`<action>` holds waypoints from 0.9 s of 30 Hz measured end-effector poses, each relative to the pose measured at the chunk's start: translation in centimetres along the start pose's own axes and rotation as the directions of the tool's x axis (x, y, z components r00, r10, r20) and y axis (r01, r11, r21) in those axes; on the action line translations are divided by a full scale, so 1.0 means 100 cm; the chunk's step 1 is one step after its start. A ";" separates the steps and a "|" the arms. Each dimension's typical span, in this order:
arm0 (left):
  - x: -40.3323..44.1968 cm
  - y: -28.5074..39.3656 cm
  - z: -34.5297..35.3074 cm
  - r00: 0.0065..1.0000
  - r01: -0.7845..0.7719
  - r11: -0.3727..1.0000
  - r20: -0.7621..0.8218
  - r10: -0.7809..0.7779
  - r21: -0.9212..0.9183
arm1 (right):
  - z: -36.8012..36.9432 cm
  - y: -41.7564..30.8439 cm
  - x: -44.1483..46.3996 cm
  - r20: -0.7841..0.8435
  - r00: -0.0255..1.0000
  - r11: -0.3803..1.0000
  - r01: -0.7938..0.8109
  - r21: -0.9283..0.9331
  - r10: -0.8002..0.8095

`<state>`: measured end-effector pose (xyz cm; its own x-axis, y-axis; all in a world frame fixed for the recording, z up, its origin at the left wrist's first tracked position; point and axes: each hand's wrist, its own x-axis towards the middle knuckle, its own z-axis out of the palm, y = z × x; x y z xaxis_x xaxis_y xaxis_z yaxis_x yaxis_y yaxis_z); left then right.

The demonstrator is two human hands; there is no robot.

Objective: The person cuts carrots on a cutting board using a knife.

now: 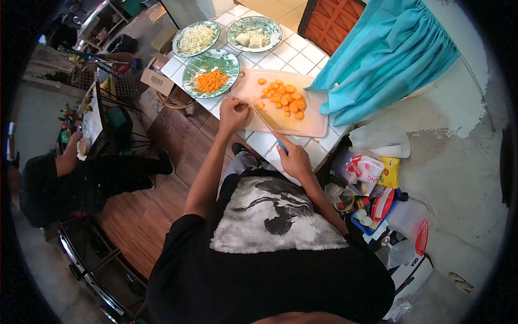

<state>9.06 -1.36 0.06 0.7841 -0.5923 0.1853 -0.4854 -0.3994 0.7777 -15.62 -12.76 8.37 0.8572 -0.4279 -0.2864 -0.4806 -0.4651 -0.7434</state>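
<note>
My right hand (294,160) grips the blue handle of a knife (265,119), whose blade points up and left over the pink cutting board (317,120). Curled at the board's left edge, close to the blade's tip, is my left hand (234,114); what its fingers hold, if anything, is too small to make out. Small orange bits lie near the blade. Round carrot slices (284,99) are heaped on the middle of the board. Just beyond my left hand, a green-patterned plate (193,66) bears shredded carrot (212,81).
Two more plates hold shredded cabbage (197,40) and pale chunks (250,40) at the white tiled table's (305,60) far end. A turquoise curtain (386,56) hangs over its right side. Bags and containers crowd the lower right. Another person (59,181) works at the left.
</note>
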 end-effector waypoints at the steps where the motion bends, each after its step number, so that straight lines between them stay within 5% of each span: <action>1: 0.000 -0.003 0.001 1.000 -0.001 1.000 -0.003 0.001 -0.011 | 0.000 0.002 0.000 0.003 1.000 1.000 0.006 -0.023 -0.006; 27: -0.003 0.001 0.003 0.998 0.031 0.999 -0.057 -0.029 0.036 | -0.009 -0.003 0.000 0.078 0.997 0.995 0.000 -0.096 0.008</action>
<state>8.65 -1.42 -0.10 0.8186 -0.5398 0.1961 -0.4742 -0.4426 0.7611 -15.63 -13.33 9.20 0.8653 -0.3698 -0.3385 -0.4964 -0.5376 -0.6816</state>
